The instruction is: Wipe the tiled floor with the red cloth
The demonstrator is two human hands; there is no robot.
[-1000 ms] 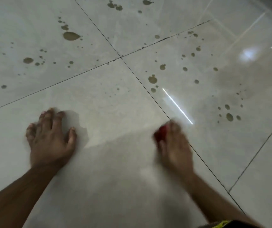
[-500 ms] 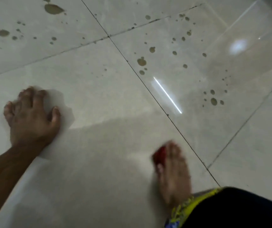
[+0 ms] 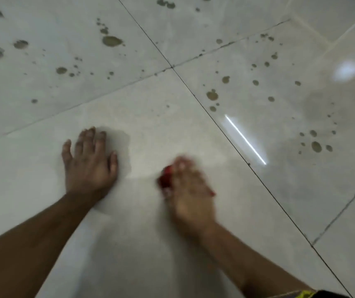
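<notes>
My one head camera looks steeply down, close over the tiled floor (image 3: 172, 130) (wide-angle, tilted), arms entering from below.

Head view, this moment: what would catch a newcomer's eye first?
The brown splotches scattered over the far tiles of the pale tiled floor, left and right of the grout cross, stand out first. Next, the red cloth peeking from under the blurred right hand on the near tile, with the left hand pressed flat beside it. A bright light streak reflects to the right.
</notes>
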